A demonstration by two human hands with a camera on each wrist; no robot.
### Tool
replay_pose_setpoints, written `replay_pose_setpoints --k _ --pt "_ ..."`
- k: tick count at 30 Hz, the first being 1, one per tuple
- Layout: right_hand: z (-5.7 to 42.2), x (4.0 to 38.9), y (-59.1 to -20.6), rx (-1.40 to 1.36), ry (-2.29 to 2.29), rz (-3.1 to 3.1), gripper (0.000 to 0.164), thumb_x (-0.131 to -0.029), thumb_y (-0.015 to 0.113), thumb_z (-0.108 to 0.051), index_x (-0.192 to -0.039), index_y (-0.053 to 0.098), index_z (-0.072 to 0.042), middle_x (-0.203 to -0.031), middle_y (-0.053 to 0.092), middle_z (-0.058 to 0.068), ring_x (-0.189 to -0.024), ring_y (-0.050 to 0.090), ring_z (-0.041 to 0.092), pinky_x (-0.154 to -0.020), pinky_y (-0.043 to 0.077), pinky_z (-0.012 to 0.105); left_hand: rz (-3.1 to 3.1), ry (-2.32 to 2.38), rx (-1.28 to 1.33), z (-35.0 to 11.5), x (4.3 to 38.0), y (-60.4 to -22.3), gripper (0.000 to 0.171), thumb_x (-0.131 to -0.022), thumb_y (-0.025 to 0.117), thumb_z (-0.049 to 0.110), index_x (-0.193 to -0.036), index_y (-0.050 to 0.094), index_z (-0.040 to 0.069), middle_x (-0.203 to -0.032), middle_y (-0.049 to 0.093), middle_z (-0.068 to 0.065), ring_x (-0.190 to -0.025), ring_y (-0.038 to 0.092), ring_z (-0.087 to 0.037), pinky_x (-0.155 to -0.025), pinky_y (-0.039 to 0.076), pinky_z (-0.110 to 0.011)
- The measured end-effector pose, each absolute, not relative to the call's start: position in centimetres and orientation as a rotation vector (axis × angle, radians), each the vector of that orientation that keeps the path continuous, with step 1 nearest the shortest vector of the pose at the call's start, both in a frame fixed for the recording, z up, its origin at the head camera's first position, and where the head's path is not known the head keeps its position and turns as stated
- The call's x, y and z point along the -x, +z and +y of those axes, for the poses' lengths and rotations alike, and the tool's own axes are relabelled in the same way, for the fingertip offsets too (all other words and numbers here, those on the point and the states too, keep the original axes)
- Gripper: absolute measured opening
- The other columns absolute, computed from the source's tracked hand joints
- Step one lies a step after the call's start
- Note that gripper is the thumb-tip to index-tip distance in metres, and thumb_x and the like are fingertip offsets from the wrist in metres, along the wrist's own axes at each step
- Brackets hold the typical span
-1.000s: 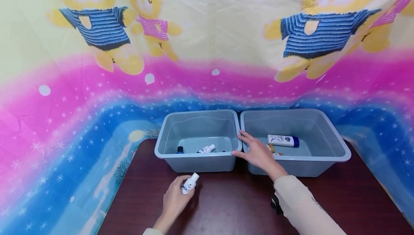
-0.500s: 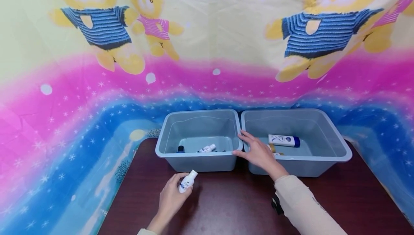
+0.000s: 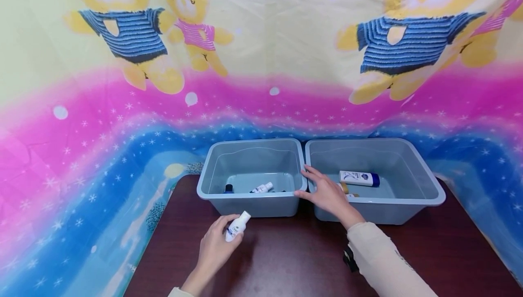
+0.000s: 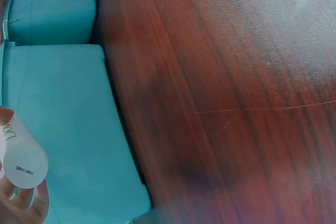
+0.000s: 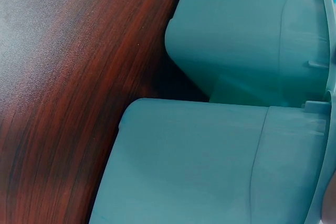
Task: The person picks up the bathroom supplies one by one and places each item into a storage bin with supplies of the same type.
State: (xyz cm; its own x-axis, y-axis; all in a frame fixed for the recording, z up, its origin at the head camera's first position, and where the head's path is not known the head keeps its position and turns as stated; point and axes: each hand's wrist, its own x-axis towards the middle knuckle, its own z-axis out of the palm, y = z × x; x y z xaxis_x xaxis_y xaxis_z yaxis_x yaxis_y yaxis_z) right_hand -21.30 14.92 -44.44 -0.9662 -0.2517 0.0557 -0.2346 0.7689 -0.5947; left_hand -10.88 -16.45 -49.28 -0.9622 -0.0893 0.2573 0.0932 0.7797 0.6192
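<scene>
My left hand (image 3: 213,246) grips a small white bottle (image 3: 236,229) over the table, just in front of the left grey bin (image 3: 253,207). The bottle leans to the right, cap upward. Its round base (image 4: 25,167) with printed digits faces the left wrist camera. My right hand (image 3: 324,192) rests on the left bin's rim at its front right corner, beside the right grey bin (image 3: 388,214). Inside the left bin lie another small white bottle (image 3: 262,188) and a dark blue item with a black top (image 3: 229,189). The front wall partly hides both.
In the right bin lies a white bottle with a blue cap (image 3: 359,178). Gold-coloured items (image 3: 344,188) beside it are partly behind my right hand. Both bins stand side by side on a dark brown table (image 3: 286,260), against a bear-print cloth (image 3: 261,61).
My left hand, holding the bottle, has moved slightly left and upward toward the left bin. The right hand stays on the rim.
</scene>
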Motion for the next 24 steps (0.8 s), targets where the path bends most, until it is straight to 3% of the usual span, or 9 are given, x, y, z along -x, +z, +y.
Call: replay_pose_setpoints --k 24 --pt "14.9 21.3 -44.4 0.408 -0.978 2.925 0.083 -0.084 0.071 -0.057 -0.150 0.045 -0.016 -0.160 0.029 0.005 -0.138 0.037 0.040 -0.089 0.049 0.057 -2.640 -0.954 0.149 -16.6 11.2 -45.4 0.045 -0.078 0.085 0.023 -0.120 0.070 0.025 -0.112 0.067 0.004 -0.089 0.060 -0.015 -0.068 0.047 -0.037"
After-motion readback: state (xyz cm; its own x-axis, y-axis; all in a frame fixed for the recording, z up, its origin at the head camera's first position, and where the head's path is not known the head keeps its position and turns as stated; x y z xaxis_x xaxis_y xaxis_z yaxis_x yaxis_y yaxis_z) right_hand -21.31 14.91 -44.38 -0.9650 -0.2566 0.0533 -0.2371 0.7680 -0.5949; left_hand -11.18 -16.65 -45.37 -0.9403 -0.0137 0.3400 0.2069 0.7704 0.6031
